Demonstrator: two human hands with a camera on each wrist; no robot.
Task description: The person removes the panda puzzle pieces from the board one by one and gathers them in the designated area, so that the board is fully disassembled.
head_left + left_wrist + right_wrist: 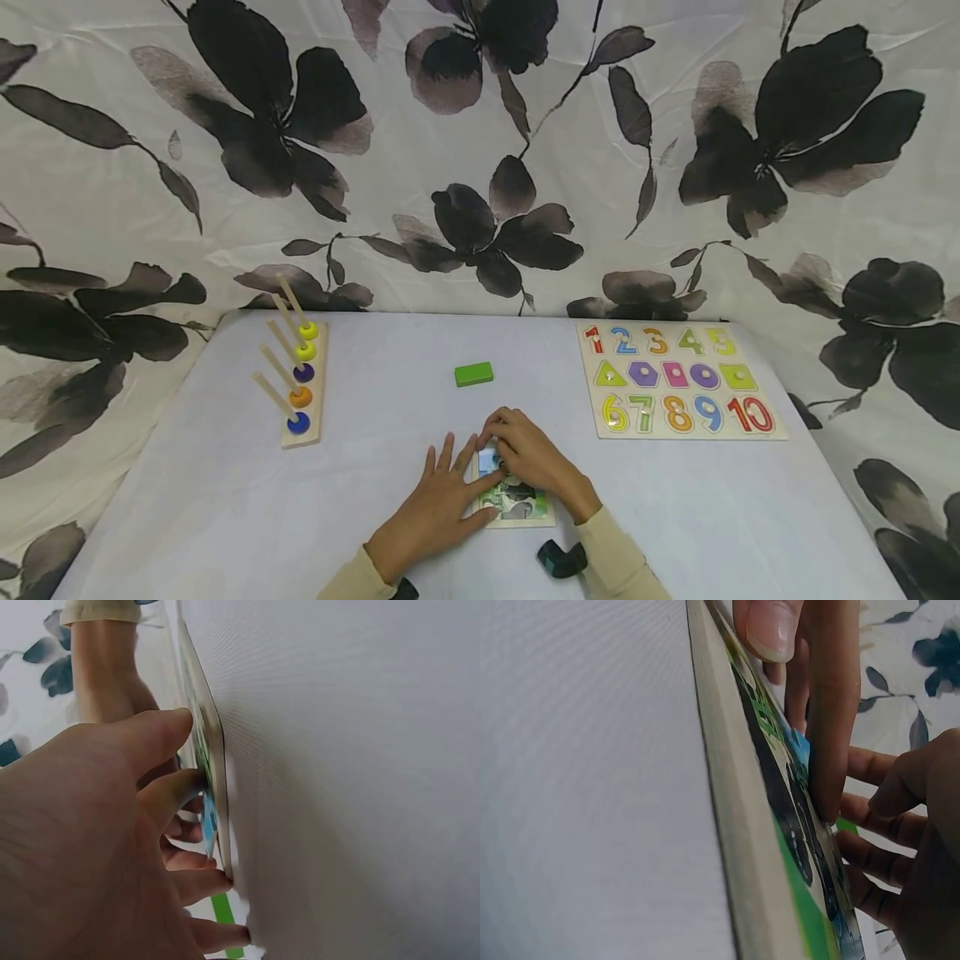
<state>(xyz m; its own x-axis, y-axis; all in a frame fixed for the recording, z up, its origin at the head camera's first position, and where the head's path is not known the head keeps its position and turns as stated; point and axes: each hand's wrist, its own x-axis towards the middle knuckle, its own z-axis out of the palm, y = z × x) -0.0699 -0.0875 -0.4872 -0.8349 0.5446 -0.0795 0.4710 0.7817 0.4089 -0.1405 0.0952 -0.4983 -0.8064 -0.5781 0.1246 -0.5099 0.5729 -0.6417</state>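
Centrally, near the front of the white table (pixel 225 508), I locate the picture board (pixel 517 504), lying flat between both hands. Left hand (pixel 438 510): fingers extended and spread, no grip closed; the thumb and index fingertip touch the board along its left side. Right hand (pixel 531 454): fingers bent over the far end of the board; the right wrist view shows one fingertip on the printed face. I cannot tell whether this hand pinches a piece.

Surrounding items, as I read them in the head view: a green block (pixel 474 374) sits beyond the hands. To the left stands a peg rack (pixel 318 392), its five pegs carrying yellow, yellow, purple, orange and blue rings from far to near. To the right lies a number board (pixel 637 357) with numerals 1 to 10 and one row of shapes.
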